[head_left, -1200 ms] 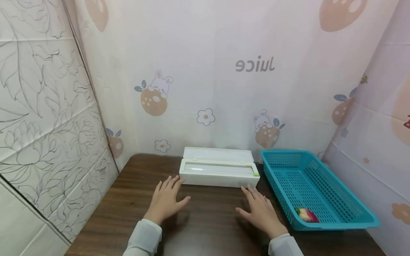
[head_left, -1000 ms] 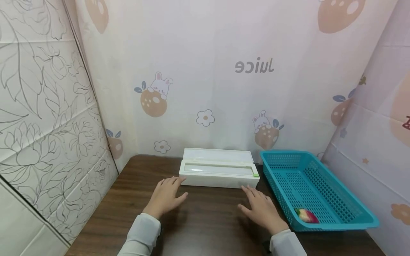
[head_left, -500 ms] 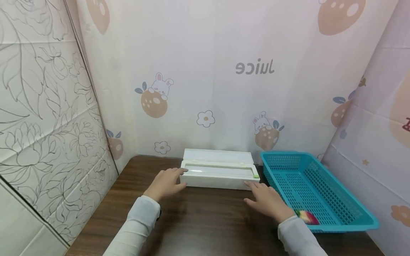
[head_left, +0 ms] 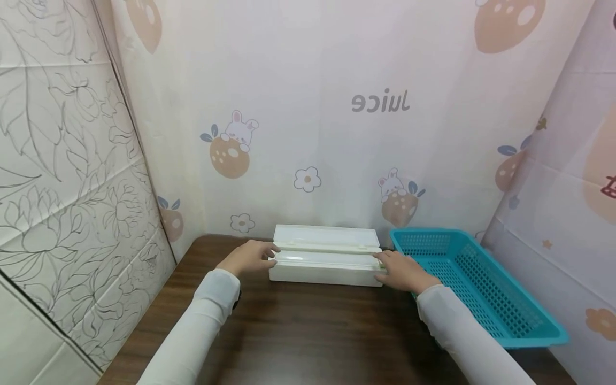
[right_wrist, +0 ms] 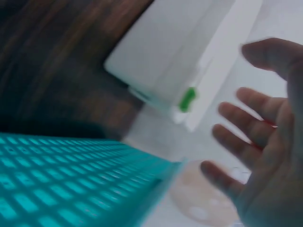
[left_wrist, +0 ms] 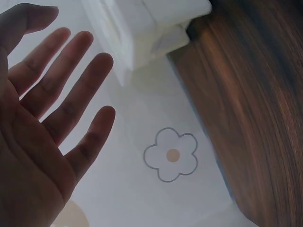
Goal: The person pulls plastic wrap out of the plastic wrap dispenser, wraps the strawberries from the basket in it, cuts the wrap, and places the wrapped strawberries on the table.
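A long white plastic-wrap dispenser box [head_left: 327,274] lies at the back of the table, its lid [head_left: 327,236] tipped back toward the wall. At the box's left end is my left hand [head_left: 248,256]; in the left wrist view its fingers [left_wrist: 78,97] are spread and bent slightly, with nothing in them. My right hand [head_left: 406,271] is at the right end, fingers reaching over the top edge in the head view. The right wrist view shows that palm empty beside a small green slider [right_wrist: 188,99] on the box.
A turquoise plastic basket [head_left: 522,342] stands to the right, close to the right forearm, which covers part of it. Behind the brown wooden table [head_left: 298,342] hangs a printed wall cloth [head_left: 308,128].
Both hands have moved forward and up, from in front of the box to its two ends. The right arm now covers the red-and-yellow piece seen earlier in the basket.
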`<state>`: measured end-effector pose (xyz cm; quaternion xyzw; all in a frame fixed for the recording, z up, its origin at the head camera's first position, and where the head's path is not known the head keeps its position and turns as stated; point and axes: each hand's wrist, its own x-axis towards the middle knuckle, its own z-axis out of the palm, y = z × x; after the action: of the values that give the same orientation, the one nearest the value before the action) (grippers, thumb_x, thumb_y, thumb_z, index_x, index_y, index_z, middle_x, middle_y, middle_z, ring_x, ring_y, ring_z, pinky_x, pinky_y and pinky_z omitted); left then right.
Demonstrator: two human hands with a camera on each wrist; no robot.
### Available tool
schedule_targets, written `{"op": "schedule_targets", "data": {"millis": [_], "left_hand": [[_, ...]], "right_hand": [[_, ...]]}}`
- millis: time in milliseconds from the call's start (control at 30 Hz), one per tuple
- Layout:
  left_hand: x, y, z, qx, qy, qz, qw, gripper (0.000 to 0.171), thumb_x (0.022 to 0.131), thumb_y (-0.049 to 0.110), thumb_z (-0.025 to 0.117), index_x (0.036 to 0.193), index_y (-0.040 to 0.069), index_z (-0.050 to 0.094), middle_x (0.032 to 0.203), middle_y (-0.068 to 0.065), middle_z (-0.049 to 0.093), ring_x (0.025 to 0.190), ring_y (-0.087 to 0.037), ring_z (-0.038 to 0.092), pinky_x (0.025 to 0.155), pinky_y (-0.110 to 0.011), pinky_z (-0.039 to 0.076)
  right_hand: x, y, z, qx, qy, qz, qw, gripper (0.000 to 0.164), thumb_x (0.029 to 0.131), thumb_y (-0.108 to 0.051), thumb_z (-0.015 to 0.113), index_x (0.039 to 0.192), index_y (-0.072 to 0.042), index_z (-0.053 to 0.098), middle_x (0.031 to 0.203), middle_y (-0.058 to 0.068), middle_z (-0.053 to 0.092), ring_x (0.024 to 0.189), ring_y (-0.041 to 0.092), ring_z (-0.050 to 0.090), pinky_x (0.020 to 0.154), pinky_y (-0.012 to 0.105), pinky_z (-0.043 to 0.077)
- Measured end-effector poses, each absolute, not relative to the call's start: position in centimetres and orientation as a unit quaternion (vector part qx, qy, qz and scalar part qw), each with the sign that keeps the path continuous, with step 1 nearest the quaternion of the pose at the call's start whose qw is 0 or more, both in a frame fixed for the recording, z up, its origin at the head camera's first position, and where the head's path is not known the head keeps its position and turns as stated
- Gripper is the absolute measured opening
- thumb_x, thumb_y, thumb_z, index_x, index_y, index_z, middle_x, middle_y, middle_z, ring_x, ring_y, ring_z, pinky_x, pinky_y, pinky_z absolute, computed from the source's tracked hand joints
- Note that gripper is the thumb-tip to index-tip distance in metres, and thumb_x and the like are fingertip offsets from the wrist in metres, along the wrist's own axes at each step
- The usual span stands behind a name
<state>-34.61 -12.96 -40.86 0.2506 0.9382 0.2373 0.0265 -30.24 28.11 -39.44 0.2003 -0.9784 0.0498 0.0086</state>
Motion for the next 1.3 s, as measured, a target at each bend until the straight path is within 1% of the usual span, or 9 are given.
{"op": "schedule_targets", "data": {"millis": [200, 300, 500, 633, 700, 800, 1000, 1167, 1300], "left_hand": [[-36.4, -13.0, -41.3, 0.267, 0.932, 0.239, 0.056, 0.028, 0.095, 0.017, 0.067, 0.122, 0.017, 0.071, 0.115, 0.003, 0.071, 0.109, -0.024, 0.064, 0.089, -0.042, 0.054], [-37.4, -12.8, -41.6, 0.279, 0.93, 0.233, 0.058, 0.026, 0.094, 0.015, 0.066, 0.12, 0.016, 0.072, 0.116, 0.003, 0.07, 0.107, -0.022, 0.064, 0.088, -0.04, 0.054], [-38.7, -12.3, -41.8, 0.293, 0.933, 0.204, 0.055, 0.02, 0.097, 0.015, 0.063, 0.115, 0.015, 0.073, 0.111, 0.001, 0.071, 0.104, -0.019, 0.065, 0.09, -0.039, 0.053], [-38.8, -11.9, -42.0, 0.279, 0.933, 0.212, 0.077, 0.018, 0.098, 0.018, 0.062, 0.113, 0.018, 0.074, 0.109, 0.001, 0.07, 0.106, -0.02, 0.064, 0.093, -0.042, 0.052], [-38.9, -11.7, -42.3, 0.274, 0.933, 0.215, 0.087, 0.017, 0.098, 0.02, 0.063, 0.112, 0.019, 0.074, 0.108, 0.001, 0.07, 0.106, -0.021, 0.063, 0.092, -0.043, 0.052], [-39.1, -11.4, -42.7, 0.27, 0.934, 0.211, 0.095, 0.015, 0.098, 0.026, 0.065, 0.11, 0.022, 0.074, 0.107, 0.002, 0.07, 0.104, -0.02, 0.064, 0.091, -0.042, 0.053], [-39.6, -11.2, -43.3, 0.286, 0.928, 0.222, 0.091, 0.015, 0.096, 0.03, 0.068, 0.104, 0.02, 0.075, 0.102, 0.004, 0.07, 0.098, -0.017, 0.064, 0.087, -0.04, 0.054], [-40.0, -11.3, -44.0, 0.281, 0.924, 0.247, 0.084, 0.013, 0.096, 0.03, 0.069, 0.099, 0.019, 0.076, 0.096, 0.008, 0.071, 0.092, -0.011, 0.064, 0.086, -0.037, 0.054], [-40.0, -11.2, -44.0, 0.267, 0.926, 0.254, 0.082, 0.011, 0.096, 0.028, 0.07, 0.096, 0.019, 0.077, 0.094, 0.008, 0.071, 0.088, -0.009, 0.063, 0.085, -0.037, 0.054]], "right_hand": [[-32.5, 29.1, -40.8, 0.2, -0.972, 0.124, 0.0, 0.046, 0.099, -0.021, 0.06, 0.138, 0.003, 0.055, 0.131, 0.024, 0.06, 0.122, 0.042, 0.054, 0.099, 0.06, 0.045], [-33.7, 29.4, -41.8, 0.199, -0.968, 0.153, 0.002, 0.044, 0.097, -0.016, 0.059, 0.136, 0.004, 0.056, 0.129, 0.023, 0.061, 0.121, 0.042, 0.055, 0.099, 0.059, 0.045], [-35.0, 29.1, -43.1, 0.191, -0.962, 0.195, 0.01, 0.039, 0.093, -0.01, 0.058, 0.128, 0.006, 0.061, 0.123, 0.02, 0.065, 0.115, 0.037, 0.059, 0.095, 0.054, 0.05], [-35.3, 28.8, -43.3, 0.19, -0.964, 0.184, 0.006, 0.036, 0.092, -0.011, 0.058, 0.124, 0.003, 0.065, 0.122, 0.019, 0.065, 0.115, 0.037, 0.057, 0.097, 0.055, 0.048], [-35.5, 28.6, -43.4, 0.186, -0.968, 0.17, 0.009, 0.034, 0.092, -0.012, 0.059, 0.123, 0.0, 0.067, 0.121, 0.016, 0.064, 0.114, 0.036, 0.056, 0.098, 0.055, 0.046], [-35.6, 28.5, -43.3, 0.186, -0.97, 0.155, 0.013, 0.032, 0.091, -0.013, 0.061, 0.12, -0.005, 0.071, 0.117, 0.013, 0.064, 0.111, 0.035, 0.055, 0.096, 0.055, 0.046], [-35.8, 28.4, -43.4, 0.175, -0.972, 0.156, 0.011, 0.027, 0.09, -0.014, 0.061, 0.113, -0.009, 0.074, 0.109, 0.008, 0.065, 0.103, 0.029, 0.054, 0.091, 0.052, 0.047], [-36.2, 28.4, -43.6, 0.177, -0.971, 0.162, 0.018, 0.019, 0.094, -0.014, 0.063, 0.108, -0.007, 0.075, 0.101, 0.005, 0.068, 0.095, 0.024, 0.058, 0.086, 0.048, 0.052], [-36.4, 28.6, -43.8, 0.188, -0.967, 0.171, 0.02, 0.014, 0.095, -0.012, 0.066, 0.102, -0.006, 0.076, 0.094, 0.002, 0.07, 0.087, 0.019, 0.061, 0.08, 0.043, 0.054]]}}
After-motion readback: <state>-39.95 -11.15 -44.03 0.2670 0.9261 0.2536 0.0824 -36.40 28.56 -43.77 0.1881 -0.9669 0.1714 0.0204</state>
